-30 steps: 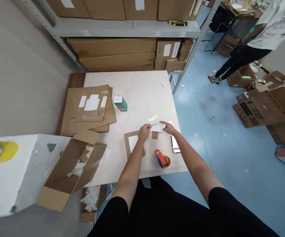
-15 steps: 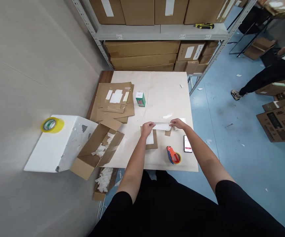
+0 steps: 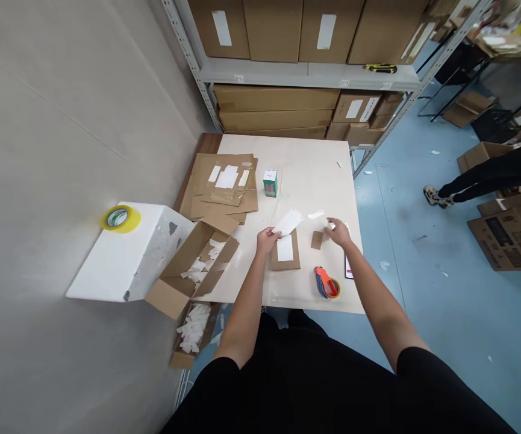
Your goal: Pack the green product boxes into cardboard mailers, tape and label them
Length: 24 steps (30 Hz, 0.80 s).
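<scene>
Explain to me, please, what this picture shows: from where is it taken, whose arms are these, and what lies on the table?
No machine is here: a person works with two bare hands, and the camera sits on that person's head, looking forward and down. So the two arms at the bottom are the wearer's own. The left hand pinches a white paper slip in its fingers, close to a cardboard piece that carries a white label. The right hand looks open and empty; it is beside a small brown scrap. On the white table also lie an orange tape dispenser, a green box and flattened cardboard. The legs at the far right belong to another person.
</scene>
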{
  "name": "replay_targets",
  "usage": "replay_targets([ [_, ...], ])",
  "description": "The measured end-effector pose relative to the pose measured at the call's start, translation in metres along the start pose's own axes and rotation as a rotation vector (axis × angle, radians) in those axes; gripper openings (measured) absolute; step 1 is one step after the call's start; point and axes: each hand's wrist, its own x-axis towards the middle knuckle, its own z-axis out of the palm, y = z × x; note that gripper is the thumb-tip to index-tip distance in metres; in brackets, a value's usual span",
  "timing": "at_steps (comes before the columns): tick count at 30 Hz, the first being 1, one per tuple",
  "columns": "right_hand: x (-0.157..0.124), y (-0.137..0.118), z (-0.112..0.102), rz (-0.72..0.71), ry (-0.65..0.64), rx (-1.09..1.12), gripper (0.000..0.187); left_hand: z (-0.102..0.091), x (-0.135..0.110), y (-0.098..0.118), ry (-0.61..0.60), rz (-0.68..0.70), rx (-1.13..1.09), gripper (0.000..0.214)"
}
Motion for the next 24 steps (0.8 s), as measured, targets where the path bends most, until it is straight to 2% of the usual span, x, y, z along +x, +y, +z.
replay_targets([
  [3,-0.04,-0.056,0.057,-0.11,-0.222,0.359,0.047,-0.008,-0.025,0.005,-0.044,-0.039,-0.043,0.046],
  [5,-0.064,-0.089,0.09,-0.159,-0.258,0.485,0.044,-0.019,-0.04,0.008,-0.077,-0.052,-0.072,0.049],
  [7,-0.084,-0.117,0.111,-0.161,-0.235,0.516,0.042,-0.035,-0.054,0.011,-0.097,-0.04,-0.102,0.05],
  [12,-0.115,-0.168,0.13,-0.19,-0.206,0.393,0.039,-0.084,-0.07,0.02,-0.097,-0.018,-0.117,0.051],
  [16,-0.133,-0.192,0.147,-0.136,-0.168,0.552,0.035,-0.116,-0.075,0.025,-0.016,0.01,-0.082,0.049],
  [20,-0.15,-0.204,0.163,-0.069,-0.19,0.7,0.034,-0.13,-0.082,0.03,0.07,0.077,-0.139,0.049],
  [24,-0.161,-0.211,0.165,-0.083,-0.175,0.717,0.033,-0.134,-0.089,0.034,0.1,0.094,-0.136,0.05],
])
